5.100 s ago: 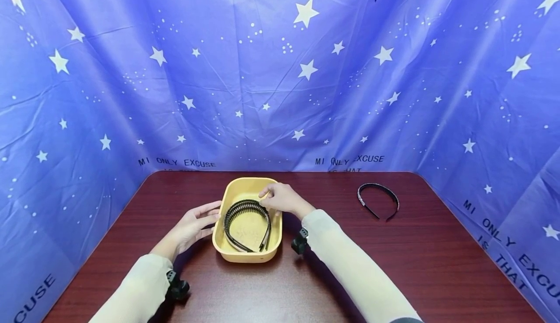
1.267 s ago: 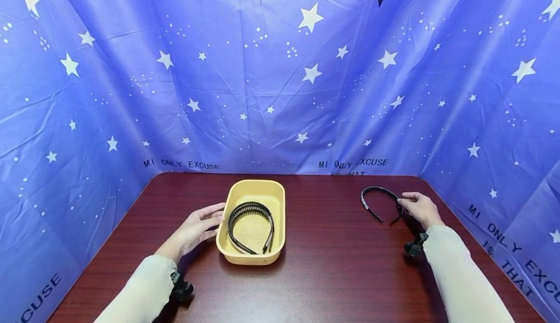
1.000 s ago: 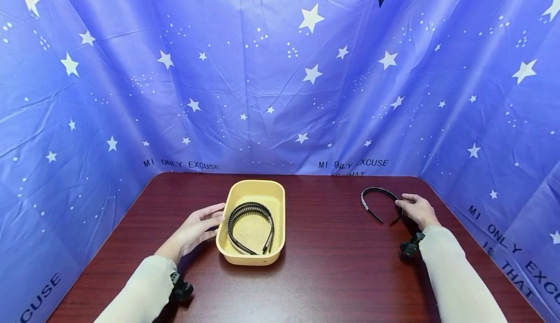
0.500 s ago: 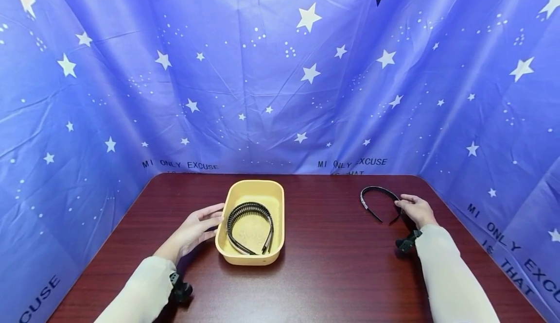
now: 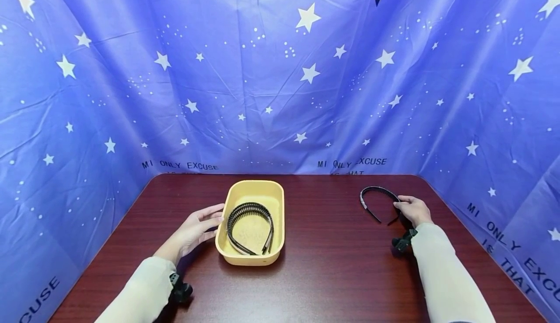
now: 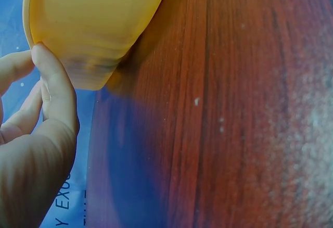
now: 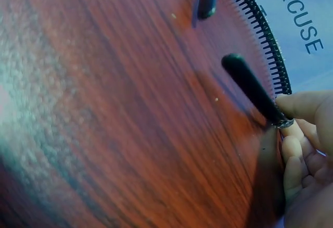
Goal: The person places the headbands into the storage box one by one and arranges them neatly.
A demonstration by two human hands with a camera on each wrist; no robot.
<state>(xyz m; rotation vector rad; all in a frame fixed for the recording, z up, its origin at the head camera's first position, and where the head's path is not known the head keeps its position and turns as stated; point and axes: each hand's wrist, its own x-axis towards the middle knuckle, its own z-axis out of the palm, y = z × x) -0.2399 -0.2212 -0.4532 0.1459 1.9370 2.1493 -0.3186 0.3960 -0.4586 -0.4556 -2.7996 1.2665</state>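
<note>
A yellow plastic basin stands left of the table's middle, with several black toothed headbands lying nested inside. My left hand rests against its left side, fingers fairly straight. In the left wrist view the thumb touches the basin's outer wall near the rim. Toward the right back, my right hand holds a single black headband by its right arm. In the right wrist view thumb and fingers pinch this headband; its teeth and two rounded ends show. Part of the grip is hidden.
The dark red wood-grain table reflects light near its front. A blue star-printed cloth hangs behind and along both sides. A black wrist camera sits under the left wrist, another black wrist camera under the right.
My right hand has left the basin and gone right to the lone headband, which it now pinches. Over the last second it shifted slightly left. The left hand stays at the basin.
</note>
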